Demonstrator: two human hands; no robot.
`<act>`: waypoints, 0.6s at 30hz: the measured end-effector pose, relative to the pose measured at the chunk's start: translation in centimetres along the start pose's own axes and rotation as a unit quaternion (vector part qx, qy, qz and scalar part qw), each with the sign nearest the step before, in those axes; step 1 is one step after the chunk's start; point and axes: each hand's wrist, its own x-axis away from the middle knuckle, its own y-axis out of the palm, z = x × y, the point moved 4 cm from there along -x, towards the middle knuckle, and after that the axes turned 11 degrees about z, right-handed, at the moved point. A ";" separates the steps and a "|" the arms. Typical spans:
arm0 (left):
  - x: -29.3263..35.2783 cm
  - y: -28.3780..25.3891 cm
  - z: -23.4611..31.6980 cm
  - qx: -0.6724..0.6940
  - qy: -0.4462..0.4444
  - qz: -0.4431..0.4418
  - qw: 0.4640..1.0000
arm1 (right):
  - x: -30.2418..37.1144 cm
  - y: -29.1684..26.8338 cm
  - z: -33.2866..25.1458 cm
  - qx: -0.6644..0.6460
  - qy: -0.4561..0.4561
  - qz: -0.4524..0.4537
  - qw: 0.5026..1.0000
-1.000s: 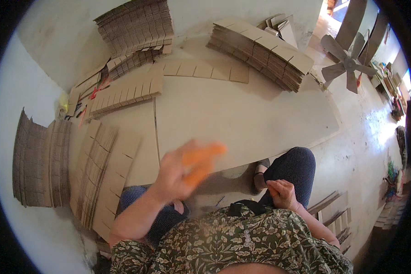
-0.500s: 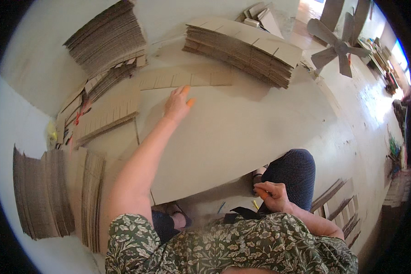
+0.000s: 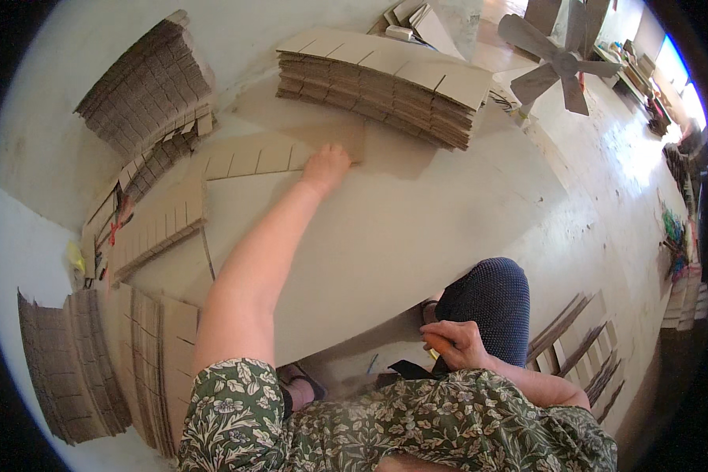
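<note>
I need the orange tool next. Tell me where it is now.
In the head view it sits low and right of centre, in the right hand beside the knee; only its orange tip shows.

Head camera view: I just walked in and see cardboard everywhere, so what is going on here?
A person sits on the floor over a large cardboard sheet. The left hand is stretched out, resting on a slotted cardboard strip at the sheet's far edge. The right hand rests by the knee, closed around an orange object. Stacks of slotted cardboard pieces lie around.
</note>
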 end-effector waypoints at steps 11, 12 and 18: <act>12.1 -6.1 3.1 0.161 0.038 0.242 0.956 | -1.0 0.8 0.6 -0.223 0.252 -0.011 0.942; 13.8 -7.5 4.4 0.159 0.058 0.243 0.955 | -1.9 1.3 0.7 -0.225 0.285 -0.039 0.931; 24.6 -11.9 13.0 0.305 0.128 0.198 0.923 | -4.4 4.3 3.4 -0.398 0.304 -0.021 0.865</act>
